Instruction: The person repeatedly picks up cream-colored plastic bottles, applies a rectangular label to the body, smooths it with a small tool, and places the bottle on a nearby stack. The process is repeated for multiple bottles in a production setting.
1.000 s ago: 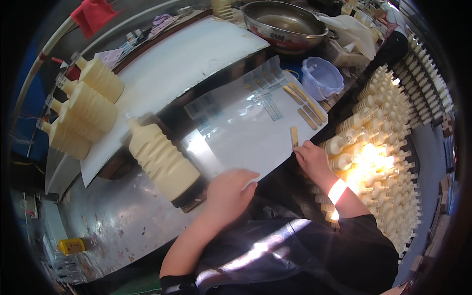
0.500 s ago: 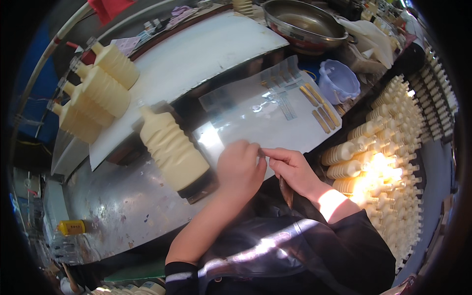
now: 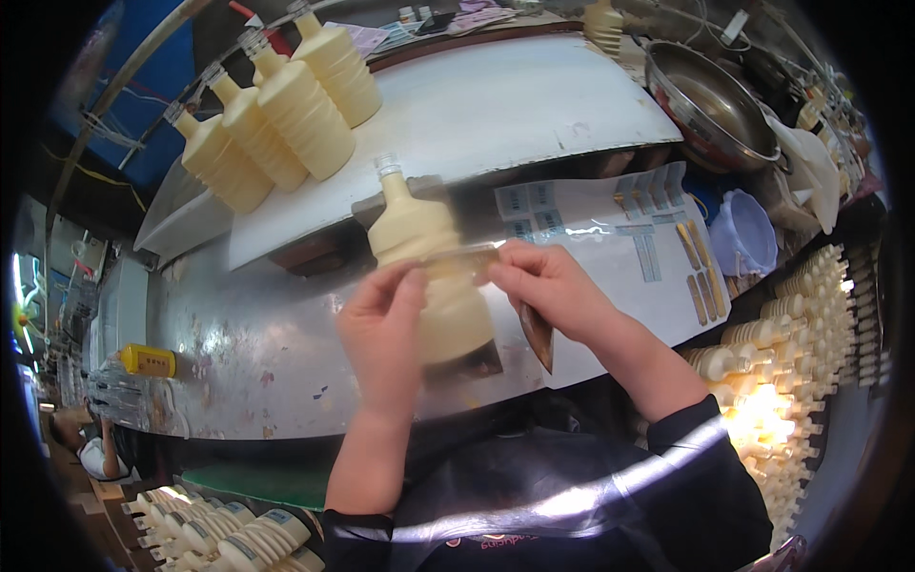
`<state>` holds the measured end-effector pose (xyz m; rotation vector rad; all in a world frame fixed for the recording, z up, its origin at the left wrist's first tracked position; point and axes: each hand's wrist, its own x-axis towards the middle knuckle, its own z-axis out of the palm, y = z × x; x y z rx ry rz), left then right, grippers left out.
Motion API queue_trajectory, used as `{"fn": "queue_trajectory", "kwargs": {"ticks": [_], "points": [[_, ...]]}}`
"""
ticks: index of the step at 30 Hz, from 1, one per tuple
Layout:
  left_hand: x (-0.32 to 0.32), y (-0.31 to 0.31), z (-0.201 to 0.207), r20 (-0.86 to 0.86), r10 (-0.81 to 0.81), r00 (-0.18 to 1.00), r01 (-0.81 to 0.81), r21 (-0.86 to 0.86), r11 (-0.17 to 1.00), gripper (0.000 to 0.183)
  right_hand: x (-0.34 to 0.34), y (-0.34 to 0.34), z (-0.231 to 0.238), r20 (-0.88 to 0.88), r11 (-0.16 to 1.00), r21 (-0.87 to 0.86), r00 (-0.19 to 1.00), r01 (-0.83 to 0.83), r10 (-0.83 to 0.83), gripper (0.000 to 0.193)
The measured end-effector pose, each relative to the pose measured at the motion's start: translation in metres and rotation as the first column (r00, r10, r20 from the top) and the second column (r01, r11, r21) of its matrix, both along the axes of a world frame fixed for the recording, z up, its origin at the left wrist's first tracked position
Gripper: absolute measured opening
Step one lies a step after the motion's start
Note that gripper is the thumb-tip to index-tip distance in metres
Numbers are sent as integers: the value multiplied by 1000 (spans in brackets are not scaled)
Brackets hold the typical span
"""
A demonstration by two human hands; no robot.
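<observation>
My left hand [image 3: 384, 310] and my right hand [image 3: 553, 286] pinch the two ends of a thin, see-through label strip [image 3: 457, 259] with a faint gold tint. They hold it stretched level in front of a cream plastic bottle [image 3: 416, 224] with a clear neck; I cannot tell whether it touches. In the right hand's lower fingers a brown, pointed flat tool [image 3: 538, 341] hangs down. The bottle leans on a dark rest on the metal table. Right of it lies a backing sheet [image 3: 596, 291] with gold strips [image 3: 707, 296] and blue printed labels.
Several cream bottles [image 3: 303, 119] stand on a raised white board [image 3: 496, 105] at the far left. A yellow container [image 3: 148, 360] sits at the table's left end. A purple bucket [image 3: 745, 234], a metal pan [image 3: 710, 100] and stacked bottles [image 3: 772, 334] are on the right.
My hands have moved apart, with the strip now stretched between them in front of the bottle. The left hand moved left. The view has turned, so the whole scene sits further right.
</observation>
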<state>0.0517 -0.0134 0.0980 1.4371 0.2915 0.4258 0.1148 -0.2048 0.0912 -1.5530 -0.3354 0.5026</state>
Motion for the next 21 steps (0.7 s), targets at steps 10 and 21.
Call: {"fn": "queue_trajectory", "kwargs": {"ticks": [10, 21], "points": [[44, 38, -31, 19, 110, 994, -108, -77, 991, 20, 55, 54, -20, 163, 985, -119, 981, 126, -105, 25], [52, 37, -47, -33, 151, 988, -154, -83, 985, 16, 71, 59, -42, -30, 988, 40, 989, 149, -148, 30]]}}
